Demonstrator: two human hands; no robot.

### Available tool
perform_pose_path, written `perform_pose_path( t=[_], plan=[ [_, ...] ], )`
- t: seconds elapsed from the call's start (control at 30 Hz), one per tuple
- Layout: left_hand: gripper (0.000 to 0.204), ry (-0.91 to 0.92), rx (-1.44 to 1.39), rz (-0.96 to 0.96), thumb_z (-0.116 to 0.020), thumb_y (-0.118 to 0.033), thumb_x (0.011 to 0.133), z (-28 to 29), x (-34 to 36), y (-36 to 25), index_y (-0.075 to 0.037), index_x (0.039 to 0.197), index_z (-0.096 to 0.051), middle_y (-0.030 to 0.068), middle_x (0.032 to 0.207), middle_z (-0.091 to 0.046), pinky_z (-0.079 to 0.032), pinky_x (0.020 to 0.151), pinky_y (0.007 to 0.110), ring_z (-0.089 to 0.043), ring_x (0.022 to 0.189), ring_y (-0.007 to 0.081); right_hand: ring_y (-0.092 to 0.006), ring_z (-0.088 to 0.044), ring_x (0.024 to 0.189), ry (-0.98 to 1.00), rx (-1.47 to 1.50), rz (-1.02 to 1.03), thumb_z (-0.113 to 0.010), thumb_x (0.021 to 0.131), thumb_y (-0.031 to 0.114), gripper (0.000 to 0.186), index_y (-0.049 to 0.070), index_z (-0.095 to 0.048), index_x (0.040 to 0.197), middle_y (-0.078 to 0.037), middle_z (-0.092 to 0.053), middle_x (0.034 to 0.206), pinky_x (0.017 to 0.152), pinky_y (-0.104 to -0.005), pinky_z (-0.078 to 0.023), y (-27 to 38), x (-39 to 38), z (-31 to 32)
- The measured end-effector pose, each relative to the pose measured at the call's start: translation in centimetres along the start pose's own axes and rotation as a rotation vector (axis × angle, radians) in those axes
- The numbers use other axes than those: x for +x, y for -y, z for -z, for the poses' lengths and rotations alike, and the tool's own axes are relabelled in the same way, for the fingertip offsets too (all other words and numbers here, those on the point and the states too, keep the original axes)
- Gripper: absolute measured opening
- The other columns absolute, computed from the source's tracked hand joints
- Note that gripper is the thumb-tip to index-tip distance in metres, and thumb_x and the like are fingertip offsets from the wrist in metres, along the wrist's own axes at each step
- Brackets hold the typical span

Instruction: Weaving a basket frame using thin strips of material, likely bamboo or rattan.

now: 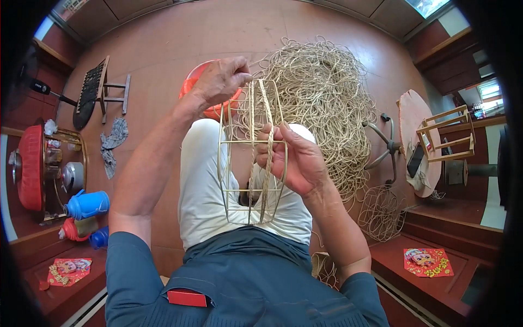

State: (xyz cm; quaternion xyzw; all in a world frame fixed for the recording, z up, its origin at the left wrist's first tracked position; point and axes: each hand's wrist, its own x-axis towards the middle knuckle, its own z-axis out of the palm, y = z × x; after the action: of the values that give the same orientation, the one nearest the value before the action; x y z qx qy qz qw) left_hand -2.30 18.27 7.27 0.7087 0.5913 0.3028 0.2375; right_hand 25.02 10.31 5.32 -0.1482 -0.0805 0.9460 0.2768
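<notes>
A wire frame (224, 163), long and basket-like, lies over my lap between white-trousered knees. Pale twisted straw cord (268, 109) runs lengthwise along it in a few strands, passing over its far end. My left hand (222, 82) is closed in a pinch at the far left corner of the frame; what sits between its fingertips is too small to make out. At the frame's right side, about midway along, my right hand (297, 158) has thumb and fingers closed round the cord. Part of that hand is behind the wires.
A large loose heap of cord (321, 92) covers the floor ahead to the right. Behind my left hand stands a red basin (190, 82). A stool (101, 92) and a blue flask (90, 205) are at left; a round pink-topped table (408, 109) is at right.
</notes>
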Motion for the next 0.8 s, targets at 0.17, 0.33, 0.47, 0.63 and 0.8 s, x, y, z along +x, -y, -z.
perform_pose_path(
  t=[0.17,0.33,0.47,0.63,0.8],
  plan=[
    [0.024,-0.003,-0.008,0.0,-0.068,-0.026,0.098,0.0,-0.3,-0.4,-0.003,0.102,-0.073,0.0077,0.083,-0.07,-0.052,0.072,0.038,-0.064,0.076,0.0181,-0.0206,-0.068,0.109,-0.014,-0.005,-0.012,-0.06,0.114,0.027,0.031,0.005,-0.061,0.136,-0.007,-0.069,0.119,0.096,-0.041,-0.059,0.0,-0.3,-0.7],
    [0.023,0.0,-0.008,-0.007,-0.068,-0.025,0.099,0.2,-0.2,0.2,-0.003,0.101,-0.073,0.0073,0.083,-0.07,-0.052,0.071,0.037,-0.064,0.076,0.0166,-0.0209,-0.069,0.111,0.014,-0.019,-0.03,-0.062,0.113,0.028,0.034,0.005,-0.06,0.138,-0.007,-0.069,0.121,0.097,-0.0404,-0.059,0.1,-0.2,-0.3],
    [0.02,-0.023,-0.012,-0.022,-0.068,-0.022,0.098,0.2,-0.2,0.0,-0.002,0.1,-0.074,0.0083,0.084,-0.071,-0.054,0.072,0.037,-0.065,0.076,0.017,-0.0209,-0.069,0.11,0.011,-0.005,-0.017,-0.064,0.112,0.028,0.036,0.005,-0.061,0.139,-0.007,-0.069,0.122,0.097,-0.0405,-0.06,0.0,-0.2,0.3],
    [0.02,-0.083,0.021,-0.096,-0.069,-0.02,0.099,-0.1,-0.8,0.3,0.0,0.096,-0.072,0.0084,0.083,-0.069,-0.054,0.074,0.037,-0.065,0.077,0.0177,-0.02,-0.071,0.104,-0.126,-0.173,0.014,-0.065,0.111,0.035,0.036,0.006,-0.065,0.133,-0.005,-0.07,0.119,0.093,-0.037,-0.06,0.2,-0.8,-0.9],
    [0.018,-0.057,-0.059,0.052,-0.069,-0.017,0.1,1.3,-3.2,-4.3,0.001,0.096,-0.069,0.0088,0.081,-0.069,-0.054,0.073,0.037,-0.064,0.076,0.0174,-0.0143,-0.065,0.076,-0.43,-0.675,0.145,-0.059,0.112,0.047,0.041,0.01,-0.07,0.101,-0.001,-0.068,0.084,0.072,-0.0298,-0.053,3.5,-1.6,1.3]
  ],
)
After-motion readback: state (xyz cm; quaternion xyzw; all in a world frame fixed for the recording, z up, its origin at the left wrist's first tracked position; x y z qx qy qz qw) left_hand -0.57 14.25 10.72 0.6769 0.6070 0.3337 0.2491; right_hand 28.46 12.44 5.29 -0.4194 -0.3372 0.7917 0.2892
